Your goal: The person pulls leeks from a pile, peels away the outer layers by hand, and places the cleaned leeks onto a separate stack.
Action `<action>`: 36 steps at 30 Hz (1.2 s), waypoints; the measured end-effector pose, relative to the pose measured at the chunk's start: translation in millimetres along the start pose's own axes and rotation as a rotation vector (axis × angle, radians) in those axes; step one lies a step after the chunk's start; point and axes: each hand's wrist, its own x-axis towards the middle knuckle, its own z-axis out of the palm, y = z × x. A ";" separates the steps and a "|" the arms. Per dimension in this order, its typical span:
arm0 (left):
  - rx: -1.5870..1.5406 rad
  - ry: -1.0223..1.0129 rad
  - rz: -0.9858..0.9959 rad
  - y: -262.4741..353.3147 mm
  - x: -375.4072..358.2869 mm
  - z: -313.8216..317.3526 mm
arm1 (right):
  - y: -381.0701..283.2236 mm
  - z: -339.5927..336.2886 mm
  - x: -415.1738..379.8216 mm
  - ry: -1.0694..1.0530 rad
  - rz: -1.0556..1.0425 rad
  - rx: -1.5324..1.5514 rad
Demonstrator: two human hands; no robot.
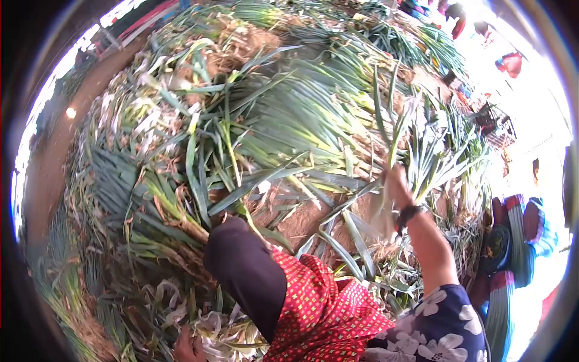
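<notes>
My right hand, with a dark band at the wrist, is closed round a leek whose green leaves point up. Its lower end is smeared by motion. At the lower left edge, fingers of what seems to be my left hand show beside pale, stripped leaves; whether they hold anything is hidden. A dark cloth-covered shape, likely my knee, stands between the hands, with red patterned cloth beside it. Past my right hand lies a broad heap of leeks.
More leeks and dry scraps surround me, with bare soil showing ahead. A dark crate stands at the right. Rolled striped cloth or sacks lie at the right edge. A brown strip of ground runs along the left.
</notes>
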 end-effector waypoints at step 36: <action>-0.023 0.028 -0.035 -119.6 18.8 -71.0 | -295.1 518.6 -208.0 -1.272 -0.547 0.163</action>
